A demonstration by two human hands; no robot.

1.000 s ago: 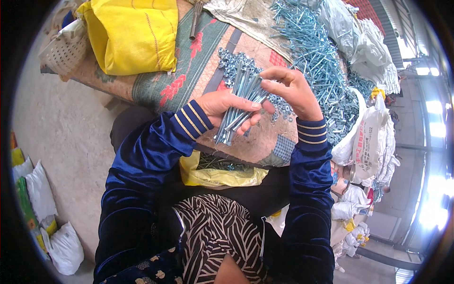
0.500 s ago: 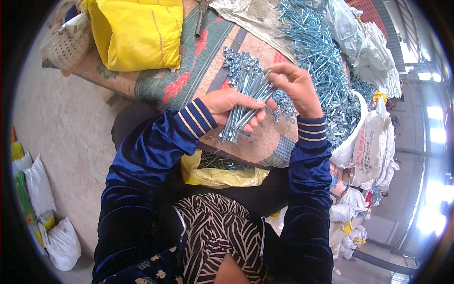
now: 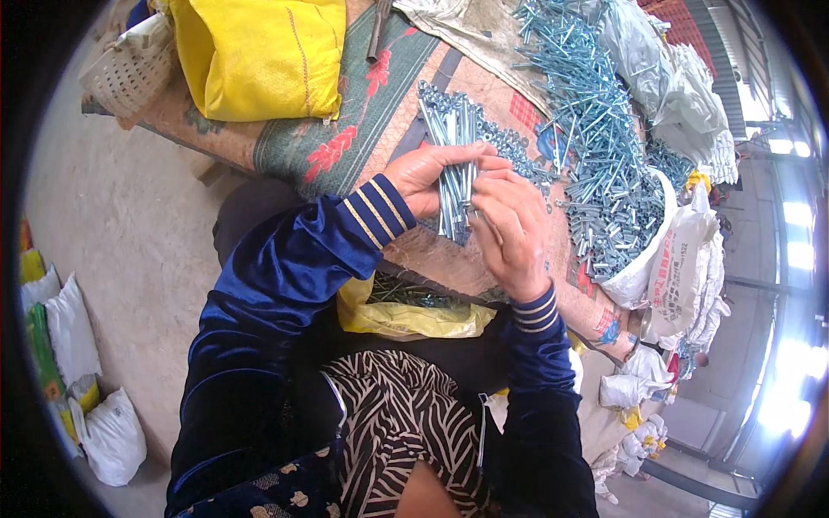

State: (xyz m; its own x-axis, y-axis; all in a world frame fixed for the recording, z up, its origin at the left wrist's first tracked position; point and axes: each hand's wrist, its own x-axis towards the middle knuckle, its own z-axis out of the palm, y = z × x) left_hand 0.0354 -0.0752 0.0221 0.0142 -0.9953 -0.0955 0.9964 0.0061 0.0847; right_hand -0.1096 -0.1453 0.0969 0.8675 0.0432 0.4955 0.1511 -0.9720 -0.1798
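My left hand [image 3: 423,177] is closed around a bundle of long silver bolts [image 3: 451,200], its thumb lying across them. The bundle stands roughly upright, and its far ends fan out slightly. Against its right side is my right hand [image 3: 514,229], fingers curled in. Whatever those fingertips grip is hidden. Beyond the bundle, a small pile of metal nuts [image 3: 509,148] lies on the patterned cloth [image 3: 389,112]. A large heap of loose bolts [image 3: 596,129] spreads over the right side of the work surface.
A yellow sack [image 3: 259,60] stands at the far left beside a white perforated basket [image 3: 129,73]. Near the far edge lies a metal rod [image 3: 378,30]. An open yellow bag [image 3: 414,321] with metal pieces sits by my lap. White sacks [image 3: 682,259] line the right.
My right hand has come down from the bundle's upper end to its lower right side, its fingers now curled. The bundle has turned more upright and moved slightly away from me.
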